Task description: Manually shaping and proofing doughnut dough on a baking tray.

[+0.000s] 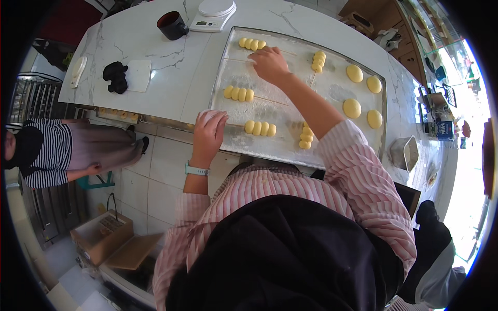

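Dough skewer [251, 43] lies left-to-right just beyond the nearer right hand [272, 63], whose grip, laden or bare, I cannot tell.

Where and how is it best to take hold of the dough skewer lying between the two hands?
Probably by the bare stick, pinched from the right: it sticks out on that side, while the four round dough balls look soft and could dent.
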`<state>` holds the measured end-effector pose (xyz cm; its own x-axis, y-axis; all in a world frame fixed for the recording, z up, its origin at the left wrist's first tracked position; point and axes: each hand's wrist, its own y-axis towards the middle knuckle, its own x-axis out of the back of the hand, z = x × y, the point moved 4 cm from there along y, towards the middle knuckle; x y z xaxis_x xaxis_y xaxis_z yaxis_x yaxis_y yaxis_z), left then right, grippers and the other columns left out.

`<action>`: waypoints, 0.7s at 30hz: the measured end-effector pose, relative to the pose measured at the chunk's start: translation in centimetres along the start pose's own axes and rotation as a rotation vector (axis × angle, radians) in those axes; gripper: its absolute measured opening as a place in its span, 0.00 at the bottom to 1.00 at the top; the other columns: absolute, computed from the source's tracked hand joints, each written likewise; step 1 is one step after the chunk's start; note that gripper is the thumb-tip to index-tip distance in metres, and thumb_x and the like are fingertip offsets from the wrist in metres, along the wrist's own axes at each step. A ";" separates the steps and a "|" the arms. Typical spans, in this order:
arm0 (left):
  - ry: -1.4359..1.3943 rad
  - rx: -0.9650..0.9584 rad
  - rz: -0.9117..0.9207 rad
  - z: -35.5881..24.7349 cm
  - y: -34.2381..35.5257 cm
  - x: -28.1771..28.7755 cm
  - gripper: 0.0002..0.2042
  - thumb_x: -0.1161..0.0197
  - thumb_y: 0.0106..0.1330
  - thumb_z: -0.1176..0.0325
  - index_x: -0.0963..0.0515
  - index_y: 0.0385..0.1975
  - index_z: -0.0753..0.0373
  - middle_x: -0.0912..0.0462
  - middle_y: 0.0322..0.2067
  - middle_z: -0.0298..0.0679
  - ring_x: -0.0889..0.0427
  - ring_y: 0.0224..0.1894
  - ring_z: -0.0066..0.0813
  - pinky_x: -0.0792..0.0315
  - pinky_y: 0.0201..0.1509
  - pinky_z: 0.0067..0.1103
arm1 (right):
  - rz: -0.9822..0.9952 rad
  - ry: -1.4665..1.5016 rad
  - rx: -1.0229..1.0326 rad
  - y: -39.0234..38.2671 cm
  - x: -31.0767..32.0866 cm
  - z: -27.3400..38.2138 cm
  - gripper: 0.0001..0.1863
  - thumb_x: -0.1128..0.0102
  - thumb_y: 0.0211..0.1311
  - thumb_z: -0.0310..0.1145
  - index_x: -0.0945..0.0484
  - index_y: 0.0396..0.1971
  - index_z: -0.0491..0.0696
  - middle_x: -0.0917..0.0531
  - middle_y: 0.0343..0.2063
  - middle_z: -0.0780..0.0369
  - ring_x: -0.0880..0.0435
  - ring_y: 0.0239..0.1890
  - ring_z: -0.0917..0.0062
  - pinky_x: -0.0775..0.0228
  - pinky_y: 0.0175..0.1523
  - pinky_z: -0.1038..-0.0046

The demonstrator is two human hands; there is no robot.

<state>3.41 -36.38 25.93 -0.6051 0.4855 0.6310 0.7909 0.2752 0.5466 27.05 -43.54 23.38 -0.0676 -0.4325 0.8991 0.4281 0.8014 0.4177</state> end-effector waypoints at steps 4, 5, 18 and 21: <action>0.038 0.093 -0.081 0.1 -1.7 1.6 0.04 0.42 0.56 0.76 0.22 0.30 0.66 0.22 0.31 0.42 0.25 0.36 0.39 0.31 0.41 0.27 | 0.237 -0.160 0.051 1.4 -1.5 0.4 0.08 0.49 0.49 0.28 0.22 0.30 0.51 0.22 0.27 0.65 0.26 0.40 0.74 0.42 0.52 0.72; 0.042 0.113 -0.086 0.5 -2.3 1.9 0.04 0.42 0.56 0.76 0.23 0.31 0.66 0.23 0.31 0.42 0.25 0.37 0.40 0.31 0.42 0.28 | 0.198 -0.161 0.074 1.4 -1.5 0.4 0.07 0.49 0.48 0.27 0.22 0.27 0.51 0.22 0.27 0.65 0.26 0.40 0.75 0.41 0.52 0.72; 0.104 0.289 -0.094 2.6 -7.3 3.4 0.03 0.43 0.58 0.75 0.23 0.29 0.65 0.22 0.30 0.40 0.25 0.37 0.38 0.31 0.43 0.27 | 0.121 -0.128 0.172 -0.5 -0.6 2.1 0.05 0.48 0.44 0.27 0.23 0.22 0.50 0.24 0.23 0.65 0.26 0.37 0.75 0.38 0.48 0.74; 0.084 0.259 -0.093 2.2 -6.6 3.1 0.03 0.43 0.57 0.75 0.23 0.29 0.66 0.22 0.30 0.41 0.25 0.36 0.38 0.31 0.43 0.27 | 0.147 -0.161 0.176 -1.1 -0.8 1.8 0.04 0.48 0.46 0.28 0.23 0.22 0.51 0.24 0.24 0.65 0.26 0.37 0.75 0.38 0.48 0.74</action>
<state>-3.50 -34.90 23.01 -0.6729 0.3805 0.6344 0.7223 0.5230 0.4524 24.99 -43.29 22.48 -0.1652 -0.2461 0.9551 0.2814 0.9164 0.2848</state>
